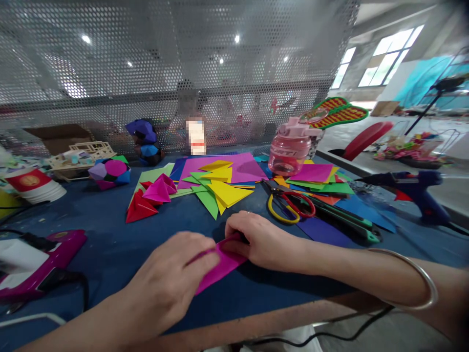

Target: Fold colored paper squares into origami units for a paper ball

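A magenta sheet of folded paper (223,266) lies between my hands near the table's front edge. My left hand (176,269) is closed on its left part, with the thumb and fingers pressed over it and slightly blurred. At the paper's upper right end, my right hand (256,242) pinches it, and some fingertips are hidden. Just beyond my hands are folded yellow papers (229,195) and green papers (207,198). To their left sit a folded magenta piece (160,188) and a folded red piece (142,208).
Scissors (289,208) and a green-black cutter (340,215) lie right of my hands. A pink bottle (289,149) stands behind them. A glue gun (414,188) is at far right. A magenta power strip (69,254) with plugs lies left, near paper cups (36,186).
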The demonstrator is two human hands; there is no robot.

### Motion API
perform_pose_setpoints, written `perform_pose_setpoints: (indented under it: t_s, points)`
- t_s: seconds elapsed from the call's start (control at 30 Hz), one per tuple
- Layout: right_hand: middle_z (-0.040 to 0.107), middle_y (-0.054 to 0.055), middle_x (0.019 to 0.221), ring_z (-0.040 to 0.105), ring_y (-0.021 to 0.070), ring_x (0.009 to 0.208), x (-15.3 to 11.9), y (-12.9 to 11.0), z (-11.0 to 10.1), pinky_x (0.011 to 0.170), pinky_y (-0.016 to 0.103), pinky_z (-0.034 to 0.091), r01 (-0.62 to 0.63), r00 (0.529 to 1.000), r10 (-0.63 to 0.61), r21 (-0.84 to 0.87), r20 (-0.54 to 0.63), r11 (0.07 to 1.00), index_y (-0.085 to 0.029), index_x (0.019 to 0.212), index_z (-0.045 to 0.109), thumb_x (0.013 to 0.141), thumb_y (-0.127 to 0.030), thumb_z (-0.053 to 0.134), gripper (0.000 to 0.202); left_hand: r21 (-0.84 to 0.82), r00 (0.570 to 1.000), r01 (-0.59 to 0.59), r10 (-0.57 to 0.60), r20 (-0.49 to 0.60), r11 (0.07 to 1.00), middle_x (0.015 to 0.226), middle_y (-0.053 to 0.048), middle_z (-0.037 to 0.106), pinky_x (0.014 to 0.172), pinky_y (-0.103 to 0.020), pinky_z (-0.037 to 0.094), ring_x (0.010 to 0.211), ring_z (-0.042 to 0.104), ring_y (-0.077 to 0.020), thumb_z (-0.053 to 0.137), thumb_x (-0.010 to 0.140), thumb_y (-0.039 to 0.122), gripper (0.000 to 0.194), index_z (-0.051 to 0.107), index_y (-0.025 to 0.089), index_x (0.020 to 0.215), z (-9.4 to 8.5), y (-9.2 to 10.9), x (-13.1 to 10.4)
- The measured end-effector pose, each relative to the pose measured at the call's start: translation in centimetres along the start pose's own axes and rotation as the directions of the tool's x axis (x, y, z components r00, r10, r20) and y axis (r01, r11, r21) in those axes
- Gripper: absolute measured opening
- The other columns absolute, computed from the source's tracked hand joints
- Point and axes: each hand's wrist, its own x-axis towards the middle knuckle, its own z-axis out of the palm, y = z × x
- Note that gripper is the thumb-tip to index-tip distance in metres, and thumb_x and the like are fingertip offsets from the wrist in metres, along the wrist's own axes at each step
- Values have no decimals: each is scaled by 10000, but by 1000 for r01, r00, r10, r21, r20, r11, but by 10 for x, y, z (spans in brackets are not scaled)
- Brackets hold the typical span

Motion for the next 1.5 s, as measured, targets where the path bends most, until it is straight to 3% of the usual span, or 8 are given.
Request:
perform_pose_setpoints:
  t_s: [0.13,0.3,0.47,0.8,1.0,1.1,1.2,1.5]
  points:
    - [618,8,774,528,139,738,1,-1,-2,661,247,376,0,1000,0,1,13,1000,-159,778,598,845,-139,670,101,-166,993,-98,107,44,981,1131,-87,707,928,-254,524,1051,651,-174,440,908,48,329,654,146,1137,-6,8,-3]
    - [607,5,773,531,135,739,2,0,-2,674,245,384,21,1000,-21,5,17,1000,-155,774,596,852,-133,665,107,-174,999,-47,51,16,984,1077,-61,733,914,-244,534,998,677,-163,482,939,103,306,651,162,1187,-5,10,-5]
    - [603,2,773,527,133,740,1,1,-1,668,242,376,33,999,-33,4,14,999,-151,774,593,864,-151,669,117,-157,996,-27,40,82,987,1150,-78,699,907,-296,539,1035,652,-190,472,961,137,349,592,168,1287,-3,9,-5]
    - [626,19,826,559,154,796,1,1,-1,719,258,402,38,999,-37,-32,35,999,-149,824,608,867,-134,653,64,-93,985,-157,163,55,983,1119,-88,726,905,-281,553,1055,650,-199,457,969,123,307,622,83,1224,-1,13,2]
    - [623,90,1065,556,234,965,-7,-6,5,836,358,402,84,991,-111,-297,-76,951,-162,1024,591,903,-154,591,121,-12,988,-145,145,49,989,1051,-80,757,733,-273,600,974,694,-211,373,1004,192,340,673,100,1133,-6,18,5]
    - [647,57,943,571,205,832,-12,-10,9,717,318,399,170,984,-180,-322,-1,931,-169,995,560,913,-113,518,107,7,989,-136,135,57,991,993,-70,772,641,-272,599,893,713,-212,324,1015,217,399,707,116,1063,-6,18,7]
    - [669,8,877,593,159,711,-13,-11,9,595,259,372,93,991,-78,-140,108,986,-180,1032,514,894,-105,525,158,23,990,-139,138,35,990,988,-73,773,659,-269,601,910,715,-214,289,1025,242,444,712,113,1065,-5,18,7]
    - [659,57,948,630,222,813,-16,-24,-1,668,305,412,30,980,-5,-124,197,992,-180,997,482,932,-281,524,126,27,992,-115,113,50,993,964,-72,772,758,-259,598,990,712,-204,353,1021,227,369,693,91,1073,-7,18,-1]
